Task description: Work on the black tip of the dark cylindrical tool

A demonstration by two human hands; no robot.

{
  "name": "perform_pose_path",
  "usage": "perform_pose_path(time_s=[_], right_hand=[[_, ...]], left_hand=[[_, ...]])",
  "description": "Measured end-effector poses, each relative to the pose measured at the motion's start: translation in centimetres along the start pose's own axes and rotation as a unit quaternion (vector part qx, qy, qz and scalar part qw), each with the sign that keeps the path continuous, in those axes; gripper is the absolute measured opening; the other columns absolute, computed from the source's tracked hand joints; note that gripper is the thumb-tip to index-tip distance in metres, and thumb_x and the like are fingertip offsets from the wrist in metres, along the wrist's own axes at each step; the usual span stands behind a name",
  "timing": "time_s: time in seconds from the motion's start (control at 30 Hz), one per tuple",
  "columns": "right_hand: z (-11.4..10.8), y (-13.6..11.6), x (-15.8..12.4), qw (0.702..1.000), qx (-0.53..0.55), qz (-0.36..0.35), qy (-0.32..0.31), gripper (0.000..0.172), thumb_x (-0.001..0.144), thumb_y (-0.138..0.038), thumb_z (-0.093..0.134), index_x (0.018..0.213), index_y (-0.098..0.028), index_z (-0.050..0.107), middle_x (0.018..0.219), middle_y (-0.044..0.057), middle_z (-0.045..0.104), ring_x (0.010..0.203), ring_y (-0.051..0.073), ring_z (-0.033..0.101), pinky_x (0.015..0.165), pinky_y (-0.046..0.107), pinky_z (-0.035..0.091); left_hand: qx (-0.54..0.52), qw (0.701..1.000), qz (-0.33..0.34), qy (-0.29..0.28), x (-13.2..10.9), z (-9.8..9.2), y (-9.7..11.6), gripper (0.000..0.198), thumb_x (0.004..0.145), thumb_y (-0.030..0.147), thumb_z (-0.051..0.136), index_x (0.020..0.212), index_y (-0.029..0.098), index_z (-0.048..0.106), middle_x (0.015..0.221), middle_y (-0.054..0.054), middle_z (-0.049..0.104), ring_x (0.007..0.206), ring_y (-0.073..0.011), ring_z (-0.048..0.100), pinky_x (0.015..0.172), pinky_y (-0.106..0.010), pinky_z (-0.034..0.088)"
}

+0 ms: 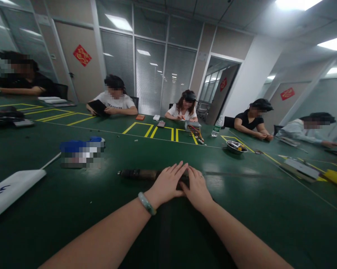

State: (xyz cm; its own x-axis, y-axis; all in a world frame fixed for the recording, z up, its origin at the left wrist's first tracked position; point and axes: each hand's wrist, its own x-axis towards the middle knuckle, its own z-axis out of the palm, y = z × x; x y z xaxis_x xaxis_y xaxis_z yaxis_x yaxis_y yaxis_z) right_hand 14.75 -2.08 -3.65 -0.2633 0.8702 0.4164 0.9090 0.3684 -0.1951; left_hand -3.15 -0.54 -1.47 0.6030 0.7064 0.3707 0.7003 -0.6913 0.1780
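A dark, slim cylindrical tool (139, 174) with a small bright metal tip lies across the green table in front of me, its tip pointing left. My left hand (168, 183), with a pale green bangle at the wrist, rests over the tool's right part with its fingers stretched out. Beside it, my right hand (196, 186) lies over the same end, fingers extended and a ring on one of them. The fingertips of both hands meet. Under them, the tool's right end is mostly hidden, and I see neither hand wrapped round it.
On the left lie a white power strip (15, 188) with a cable and a blurred blue-and-white item (83, 152). Farther off are a metal bowl (236, 147), a water bottle (217, 127) and a grey box with coloured wires (193, 127). Several people sit around the table (255, 220).
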Motion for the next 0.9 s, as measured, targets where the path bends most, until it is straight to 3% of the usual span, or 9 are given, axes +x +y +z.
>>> perform_pose_path(time_s=[0.07,0.17,0.23,0.3,0.47,0.6,0.77,0.9], right_hand=[[-1.4,0.7,-2.7,0.993,-0.099,0.067,0.021,0.064,0.09,-0.038,0.055,0.144,-0.016,0.029,0.14,0.018,0.039,0.123,0.036,0.042,0.097,0.049,0.039],[-2.9,2.1,-5.8,0.972,-0.183,0.141,-0.038,0.036,0.097,-0.039,0.045,0.124,-0.015,0.047,0.116,0.016,0.055,0.094,0.03,0.06,0.075,0.039,0.046],[-3.6,3.5,-6.3,0.971,-0.177,0.132,-0.096,0.025,0.1,-0.038,0.039,0.107,-0.018,0.052,0.099,0.009,0.059,0.079,0.023,0.062,0.064,0.031,0.044],[-4.1,5.2,-5.5,0.975,-0.156,0.097,-0.124,0.024,0.102,-0.037,0.035,0.101,-0.02,0.052,0.095,0.005,0.06,0.076,0.02,0.062,0.061,0.028,0.041],[-4.5,9.4,-0.6,0.988,-0.096,0.059,-0.106,0.021,0.101,-0.033,0.04,0.1,-0.022,0.058,0.099,0.003,0.062,0.082,0.017,0.061,0.069,0.026,0.04],[-3.5,10.5,2.0,0.993,-0.055,0.078,-0.069,0.026,0.101,-0.035,0.04,0.101,-0.024,0.064,0.103,0.003,0.062,0.088,0.017,0.059,0.075,0.027,0.04],[-3.0,10.2,1.7,0.998,-0.012,0.039,-0.052,0.024,0.097,-0.034,0.047,0.103,-0.027,0.069,0.102,0.002,0.062,0.094,0.018,0.057,0.083,0.029,0.04],[-3.8,10.0,1.3,0.997,0.031,0.008,-0.064,0.023,0.096,-0.035,0.05,0.102,-0.027,0.071,0.097,0.002,0.062,0.09,0.018,0.057,0.081,0.029,0.041]], left_hand=[[0.003,1.0,0.005,0.005,0.0,0.1,-0.1,0.082,0.084,0.061,0.055,0.15,0.027,0.02,0.154,-0.008,0.03,0.134,-0.0281,0.037,0.107,-0.04,0.028],[0.017,1.0,0.006,0.02,0.1,0.3,0.1,0.057,0.089,0.057,0.053,0.138,0.03,0.044,0.137,-0.005,0.052,0.122,-0.0267,0.048,0.101,-0.04,0.033],[0.026,0.999,0.002,0.03,0.1,0.5,0.3,0.047,0.09,0.053,0.053,0.131,0.029,0.052,0.126,-0.005,0.059,0.115,-0.0257,0.051,0.097,-0.04,0.035],[0.03,0.999,-0.003,0.034,0.1,0.5,0.4,0.041,0.092,0.048,0.053,0.128,0.029,0.054,0.12,-0.005,0.061,0.111,-0.0249,0.053,0.094,-0.039,0.037],[0.021,0.999,-0.01,0.029,0.2,0.4,0.4,0.035,0.093,0.038,0.053,0.128,0.03,0.054,0.118,-0.002,0.061,0.107,-0.0229,0.054,0.092,-0.038,0.038],[0.018,0.999,-0.013,0.032,0.2,0.2,0.3,0.033,0.093,0.033,0.054,0.125,0.031,0.055,0.116,-0.001,0.062,0.105,-0.0221,0.055,0.091,-0.037,0.038],[0.012,0.999,-0.014,0.033,0.4,0.3,0.2,0.031,0.092,0.028,0.056,0.123,0.029,0.057,0.118,-0.002,0.062,0.106,-0.0214,0.055,0.092,-0.037,0.039],[-0.001,0.999,-0.014,0.034,0.4,0.4,0.1,0.03,0.092,0.026,0.055,0.121,0.028,0.057,0.118,-0.001,0.062,0.107,-0.0207,0.056,0.093,-0.038,0.04]])
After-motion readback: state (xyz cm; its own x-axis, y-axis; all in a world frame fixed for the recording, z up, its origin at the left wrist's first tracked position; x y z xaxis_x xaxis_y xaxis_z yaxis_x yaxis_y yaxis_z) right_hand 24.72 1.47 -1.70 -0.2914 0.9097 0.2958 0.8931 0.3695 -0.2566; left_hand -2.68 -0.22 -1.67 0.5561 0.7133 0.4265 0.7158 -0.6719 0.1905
